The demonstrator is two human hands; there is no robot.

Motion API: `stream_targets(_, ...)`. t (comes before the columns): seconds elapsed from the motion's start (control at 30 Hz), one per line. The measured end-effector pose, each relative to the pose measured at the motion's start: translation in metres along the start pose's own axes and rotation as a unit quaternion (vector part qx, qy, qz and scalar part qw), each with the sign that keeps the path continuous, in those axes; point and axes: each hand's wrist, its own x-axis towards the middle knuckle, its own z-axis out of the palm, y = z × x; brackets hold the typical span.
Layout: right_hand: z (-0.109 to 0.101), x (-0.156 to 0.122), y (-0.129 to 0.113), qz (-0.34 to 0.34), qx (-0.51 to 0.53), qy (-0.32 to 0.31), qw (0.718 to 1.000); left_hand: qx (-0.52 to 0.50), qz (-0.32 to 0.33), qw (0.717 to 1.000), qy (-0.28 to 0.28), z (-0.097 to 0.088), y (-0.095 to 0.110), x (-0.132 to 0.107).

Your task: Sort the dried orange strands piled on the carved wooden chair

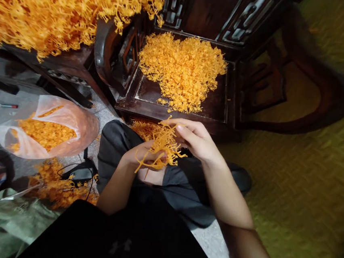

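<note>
Head view: by my judgement, the step in hand was picking at a sprawling bunch of orange strands [165,143], one hand bracing it and the other working its upper edge. As I judged it, the next move called for a firm left hold and a fine, narrow right pinch on a single tip, since the thin branches looked pliable and apt to snag on one another.

Fingers, left: my left hand [145,147] was curled around the lower part of the bunch and gripped it; several strands stuck out on the wrist side. Some fingertips were hidden behind the orange.

Fingers, right: my right hand [196,137] reached in from the other side, index finger over the topmost strands, thumb near it, gap narrow. Contact at the upper edge looked likely; I could not tell whether a strand was pinched.

Position: the bunch was between my hands, above my lap, nearer to me than the wooden chair [218,105].

Surroundings: small orange pieces [183,73] heaped on the chair seat; a larger orange heap [58,8] at upper left; an open translucent bag [89,125], holding more orange pieces, on the floor to my left.
</note>
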Motion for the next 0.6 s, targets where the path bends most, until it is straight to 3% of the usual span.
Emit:
stream_targets(0.1, -0.004, 0.004, -0.017, 0.011, -0.072, -0.089, 0.993, 0.03, 0.009, 0.999, -0.03, -0.001, -0.001, 0.004)
stream_targets(0.2, -0.006, 0.009, -0.023, 0.031, -0.134, -0.132, 0.982, 0.051, 0.009, 0.999, -0.009, 0.0, 0.0, 0.006)
stream_targets(0.27, -0.007, 0.01, -0.022, 0.029, -0.155, -0.095, 0.983, 0.067, -0.005, 0.998, -0.01, 0.001, 0.002, 0.005)
stream_targets(0.43, -0.018, 0.017, -0.001, -0.015, -0.15, 0.091, 0.984, 0.064, -0.03, 0.993, -0.092, 0.007, 0.007, 0.007)
stream_targets(0.6, -0.042, 0.032, 0.036, -0.018, -0.144, 0.14, 0.979, 0.025, -0.032, 0.994, -0.101, 0.008, 0.006, 0.009)
